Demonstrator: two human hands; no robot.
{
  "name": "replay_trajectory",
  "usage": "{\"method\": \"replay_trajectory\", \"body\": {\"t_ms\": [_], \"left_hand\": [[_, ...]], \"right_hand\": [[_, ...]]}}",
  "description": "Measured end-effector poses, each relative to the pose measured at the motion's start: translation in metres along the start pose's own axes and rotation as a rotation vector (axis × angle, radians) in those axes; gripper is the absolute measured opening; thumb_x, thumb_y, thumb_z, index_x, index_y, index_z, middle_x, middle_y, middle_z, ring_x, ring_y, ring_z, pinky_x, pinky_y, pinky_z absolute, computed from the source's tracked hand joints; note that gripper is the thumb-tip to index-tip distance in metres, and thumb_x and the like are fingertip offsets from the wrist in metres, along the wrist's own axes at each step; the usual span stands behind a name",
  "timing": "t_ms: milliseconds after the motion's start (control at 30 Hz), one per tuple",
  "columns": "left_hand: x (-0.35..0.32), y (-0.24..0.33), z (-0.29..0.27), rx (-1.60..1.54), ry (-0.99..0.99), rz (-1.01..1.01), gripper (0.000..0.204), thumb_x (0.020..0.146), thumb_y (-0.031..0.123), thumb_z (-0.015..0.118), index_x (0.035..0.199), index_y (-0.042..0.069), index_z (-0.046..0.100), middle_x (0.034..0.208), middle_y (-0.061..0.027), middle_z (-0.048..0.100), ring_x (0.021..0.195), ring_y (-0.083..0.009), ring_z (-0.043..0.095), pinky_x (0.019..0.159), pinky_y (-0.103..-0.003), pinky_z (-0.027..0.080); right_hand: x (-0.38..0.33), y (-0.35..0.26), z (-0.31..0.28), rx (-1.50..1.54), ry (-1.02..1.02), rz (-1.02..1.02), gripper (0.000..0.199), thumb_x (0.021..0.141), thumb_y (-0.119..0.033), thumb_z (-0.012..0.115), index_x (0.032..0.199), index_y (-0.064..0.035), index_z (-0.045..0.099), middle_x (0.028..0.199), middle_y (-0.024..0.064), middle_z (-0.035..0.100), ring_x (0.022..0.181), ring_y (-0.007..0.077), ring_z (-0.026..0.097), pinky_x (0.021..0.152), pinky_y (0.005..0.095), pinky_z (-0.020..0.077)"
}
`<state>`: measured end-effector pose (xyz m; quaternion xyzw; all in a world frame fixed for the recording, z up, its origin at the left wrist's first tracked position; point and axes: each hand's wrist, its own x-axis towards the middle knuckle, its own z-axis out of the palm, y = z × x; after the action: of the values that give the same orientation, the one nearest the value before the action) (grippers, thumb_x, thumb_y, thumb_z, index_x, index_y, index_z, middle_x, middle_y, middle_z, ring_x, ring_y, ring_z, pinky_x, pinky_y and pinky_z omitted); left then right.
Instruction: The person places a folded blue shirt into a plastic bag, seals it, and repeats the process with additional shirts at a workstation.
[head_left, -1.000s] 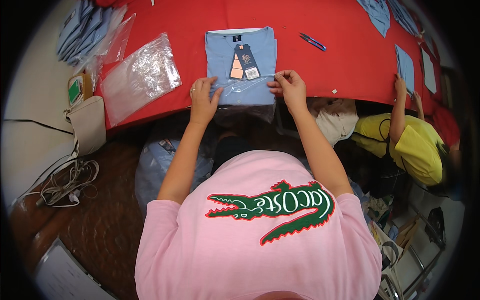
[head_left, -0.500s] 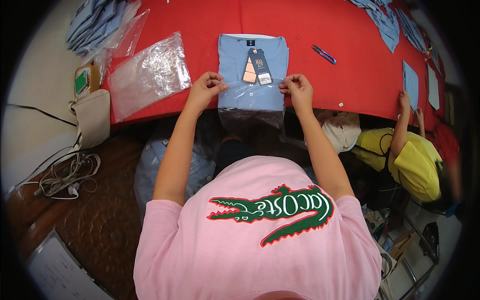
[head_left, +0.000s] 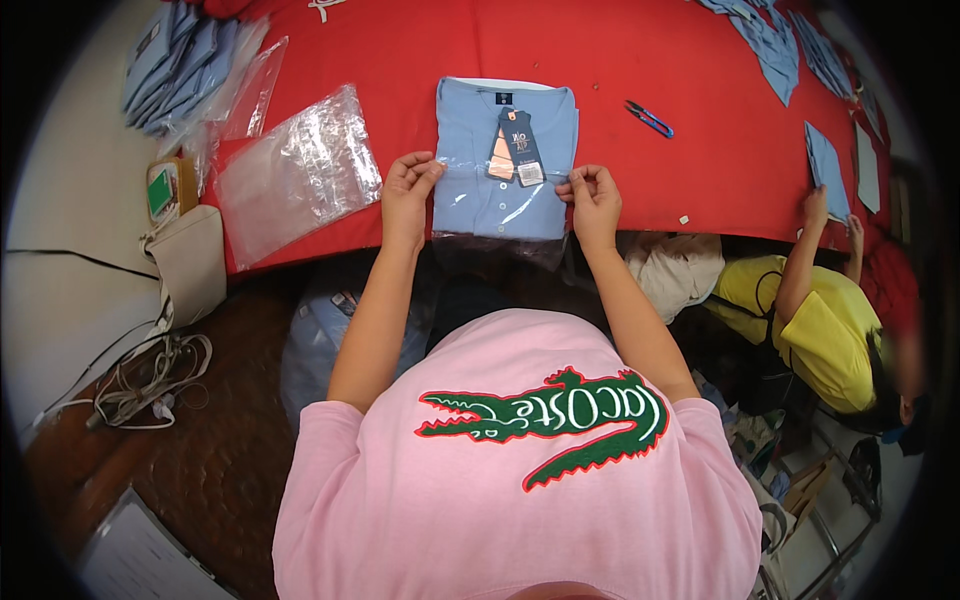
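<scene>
In the head view, a folded blue shirt (head_left: 462, 135) lies face up at the near edge of a red table (head_left: 640, 60), between the person's two hands. A clear plastic bag (head_left: 497, 248) covers its lower part, while the collar and dark paper tags (head_left: 523, 150) lie above the bag's mouth. The bag's bottom hangs past the table edge. The left hand (head_left: 408, 193) pinches the bag's left side near the mouth between thumb and fingers; the right hand (head_left: 596, 194) pinches the right side likewise. Whether the fingertips also catch the shirt is hard to make out. Flat plastic bags (head_left: 305, 170) lie left of the shirt, and blue-handled snips (head_left: 652, 120) lie to its right. Farther right, a co-worker's hand (head_left: 817, 205) touches another folded blue garment (head_left: 824, 160).
</scene>
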<state>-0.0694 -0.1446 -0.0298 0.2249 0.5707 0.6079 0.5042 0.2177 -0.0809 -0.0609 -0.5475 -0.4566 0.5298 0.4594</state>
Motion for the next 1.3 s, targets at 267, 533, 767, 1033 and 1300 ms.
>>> {"method": "replay_trajectory", "body": {"t_ms": [267, 533, 767, 1033, 1300], "left_hand": [[0.036, 0.039, -0.015, 0.634, -0.421, -0.152, 0.016, 0.093, 0.002, 0.08, 0.107, 0.001, 0.073, 0.095, -0.0023, 0.073, 0.092, -0.0095, 0.068, 0.087, -0.024, 0.054], [0.048, 0.026, -0.004, 0.491, -0.269, -0.067, 0.027, 0.093, 0.007, 0.082, 0.116, -0.001, 0.071, 0.089, -0.0025, 0.072, 0.086, -0.0088, 0.066, 0.082, -0.024, 0.051], [0.06, 0.052, 0.004, 0.654, -0.551, -0.324, 0.023, 0.09, 0.015, 0.086, 0.106, -0.001, 0.08, 0.093, -0.0044, 0.076, 0.089, -0.0108, 0.067, 0.084, -0.027, 0.052], [0.053, 0.043, 0.012, 0.625, -0.499, 0.201, 0.011, 0.09, 0.01, 0.084, 0.096, 0.002, 0.079, 0.103, -0.0046, 0.075, 0.097, -0.0165, 0.068, 0.086, -0.031, 0.052], [0.067, 0.031, 0.02, 0.844, -0.351, 0.304, 0.009, 0.09, 0.006, 0.08, 0.094, -0.001, 0.076, 0.101, -0.0108, 0.077, 0.095, -0.023, 0.072, 0.089, -0.035, 0.055]], "right_hand": [[0.011, -0.013, -0.02, -0.009, -0.104, 0.041, 0.006, 0.105, -0.003, 0.067, 0.104, 0.0028, 0.065, 0.096, 0.008, 0.072, 0.081, 0.0147, 0.075, 0.071, 0.0279, 0.0622], [0.043, -0.055, 0.006, -0.689, 0.023, -0.23, 0.03, 0.092, -0.008, 0.075, 0.121, -0.001, 0.067, 0.115, 0.0153, 0.07, 0.104, 0.028, 0.071, 0.087, 0.0397, 0.0572], [0.136, -0.077, 0.077, -1.006, -0.276, -0.414, 0.048, 0.087, -0.031, 0.082, 0.13, -0.0113, 0.072, 0.126, 0.0137, 0.07, 0.129, 0.0326, 0.06, 0.116, 0.0517, 0.037], [0.15, -0.063, 0.105, -0.969, -0.448, -0.202, 0.038, 0.083, -0.033, 0.088, 0.119, -0.0216, 0.08, 0.116, 0.0043, 0.075, 0.129, 0.0282, 0.06, 0.119, 0.0482, 0.0296], [0.14, -0.066, 0.094, -0.815, -0.419, -0.177, 0.034, 0.085, -0.028, 0.087, 0.118, -0.0232, 0.085, 0.122, 0.0045, 0.079, 0.13, 0.0262, 0.058, 0.124, 0.0482, 0.0266]]}}
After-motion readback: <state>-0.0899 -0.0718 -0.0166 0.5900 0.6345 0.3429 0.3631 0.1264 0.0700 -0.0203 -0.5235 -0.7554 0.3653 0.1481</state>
